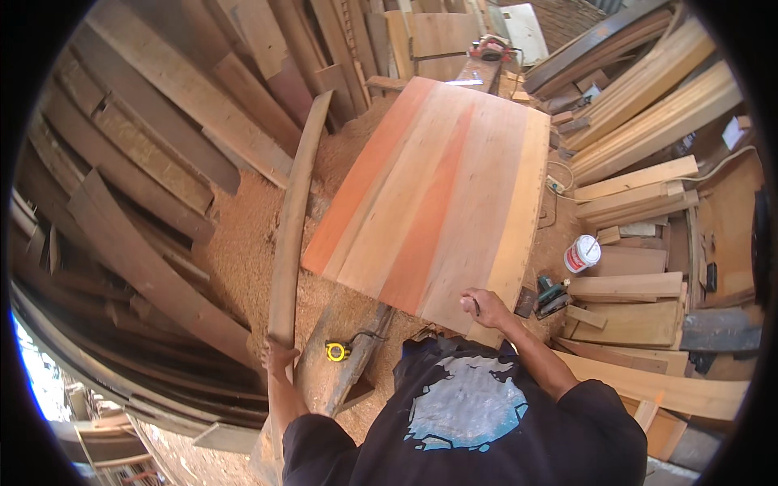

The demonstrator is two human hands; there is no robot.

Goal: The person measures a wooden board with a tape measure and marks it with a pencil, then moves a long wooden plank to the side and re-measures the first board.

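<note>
My left hand (278, 356) is closed round the edge of a long, narrow wooden plank (298, 194), which runs from beside me away to the far side. Over the near right corner of a wide panel (438, 186) of joined light and reddish boards is my right hand (485, 308). Its fingers are pinched together on a short, dark, pencil-like stick (476, 305). A yellow tape measure (337, 351) rests on a bench beam (352, 381) between my hands.
Dark boards (138, 154) lean and stack along the left. On the right are piled pale timbers (648, 97), a white bucket (582, 253) and a green power tool (553, 296). A red power planer (490, 50) sits beyond the panel. Sawdust (243, 235) covers the floor.
</note>
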